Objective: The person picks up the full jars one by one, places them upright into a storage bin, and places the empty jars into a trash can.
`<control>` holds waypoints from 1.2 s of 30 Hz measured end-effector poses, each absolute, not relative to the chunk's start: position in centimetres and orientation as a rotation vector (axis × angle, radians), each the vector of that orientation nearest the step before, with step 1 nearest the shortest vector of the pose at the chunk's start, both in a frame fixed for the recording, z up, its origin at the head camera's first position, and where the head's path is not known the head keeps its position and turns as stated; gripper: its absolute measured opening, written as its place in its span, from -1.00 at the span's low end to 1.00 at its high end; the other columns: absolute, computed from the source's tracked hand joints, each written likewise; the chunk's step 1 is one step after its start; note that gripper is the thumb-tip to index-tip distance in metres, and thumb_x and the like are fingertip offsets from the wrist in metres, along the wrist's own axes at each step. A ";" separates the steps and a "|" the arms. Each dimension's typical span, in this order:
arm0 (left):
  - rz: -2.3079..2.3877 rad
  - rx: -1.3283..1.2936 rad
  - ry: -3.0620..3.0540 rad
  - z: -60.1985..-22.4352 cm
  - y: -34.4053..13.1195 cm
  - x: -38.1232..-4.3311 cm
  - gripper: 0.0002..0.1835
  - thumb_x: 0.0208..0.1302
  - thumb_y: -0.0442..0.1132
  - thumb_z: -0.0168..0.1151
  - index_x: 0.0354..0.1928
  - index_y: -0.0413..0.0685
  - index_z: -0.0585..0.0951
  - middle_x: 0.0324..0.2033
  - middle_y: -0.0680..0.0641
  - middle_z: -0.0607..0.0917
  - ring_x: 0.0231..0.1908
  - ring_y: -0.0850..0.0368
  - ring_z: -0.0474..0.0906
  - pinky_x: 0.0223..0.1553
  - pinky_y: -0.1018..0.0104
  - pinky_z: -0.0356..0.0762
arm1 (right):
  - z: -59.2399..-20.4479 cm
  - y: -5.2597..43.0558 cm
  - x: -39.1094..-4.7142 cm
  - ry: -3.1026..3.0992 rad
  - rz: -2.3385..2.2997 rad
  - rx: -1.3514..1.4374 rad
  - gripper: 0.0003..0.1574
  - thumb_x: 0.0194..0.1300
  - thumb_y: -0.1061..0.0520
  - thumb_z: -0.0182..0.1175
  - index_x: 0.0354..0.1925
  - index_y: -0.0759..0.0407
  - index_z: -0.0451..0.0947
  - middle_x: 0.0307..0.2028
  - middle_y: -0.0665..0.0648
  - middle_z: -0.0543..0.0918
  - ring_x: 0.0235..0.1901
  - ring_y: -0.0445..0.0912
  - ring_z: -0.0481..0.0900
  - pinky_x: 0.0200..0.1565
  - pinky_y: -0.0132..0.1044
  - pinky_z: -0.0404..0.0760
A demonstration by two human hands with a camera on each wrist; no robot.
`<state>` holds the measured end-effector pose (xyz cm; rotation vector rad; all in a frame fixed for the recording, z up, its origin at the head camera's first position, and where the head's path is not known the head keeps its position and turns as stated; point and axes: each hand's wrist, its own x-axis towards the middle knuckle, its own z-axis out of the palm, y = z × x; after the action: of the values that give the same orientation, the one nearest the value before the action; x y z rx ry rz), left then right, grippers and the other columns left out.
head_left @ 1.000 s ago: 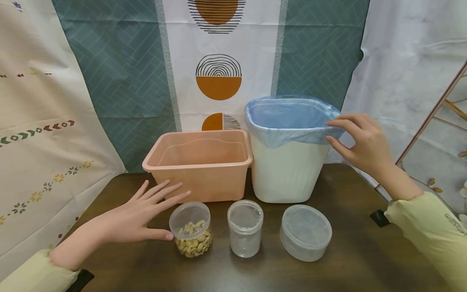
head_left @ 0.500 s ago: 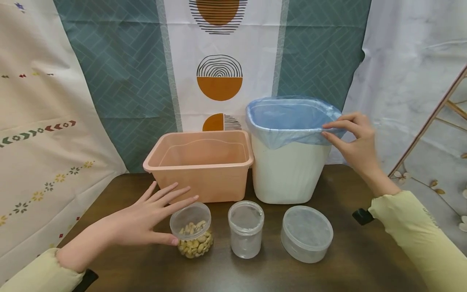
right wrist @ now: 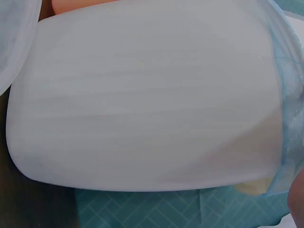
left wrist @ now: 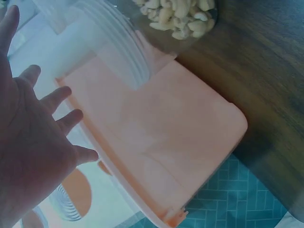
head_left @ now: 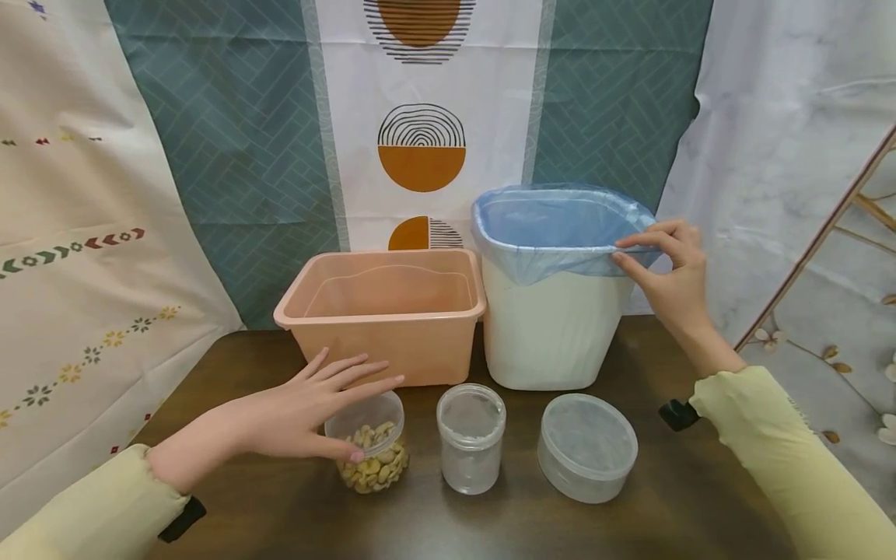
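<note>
The right hand (head_left: pixel 677 286) has thumb and forefinger almost together, apparently pinching the blue bin liner (head_left: pixel 539 266); the liner spreads leftward from this grip, folded over the white bin (head_left: pixel 549 334), which stands below and to the left of the pinch. The left hand (head_left: pixel 301 416) holds nothing, its fingers spread wide over the cashew jar (head_left: pixel 393 445); no contact is evident. Assessed risk: a hard pull at the pinch could tear the thin liner or tip the bin; a careless left-hand drop could topple the jar.
</note>
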<state>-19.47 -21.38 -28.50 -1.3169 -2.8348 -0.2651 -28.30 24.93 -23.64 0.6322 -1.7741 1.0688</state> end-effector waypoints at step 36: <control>-0.432 -1.733 -2.875 -27.6 -12.3 -25.1 -0.09 0.20 0.23 0.33 0.53 0.39 0.11 0.45 0.16 0.26 0.42 0.26 0.20 0.40 0.14 0.29 | -24.3 24.7 -28.7 -1.723 1.124 0.643 -0.85 0.10 0.47 0.31 -0.28 0.50 0.64 -0.26 -0.33 0.40 -0.11 -0.34 0.22 0.00 -0.38 0.08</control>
<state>-25.07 -12.34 -27.63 -1.7327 -2.8755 -0.4321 -28.74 24.73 -24.28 0.6428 -1.7229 1.1239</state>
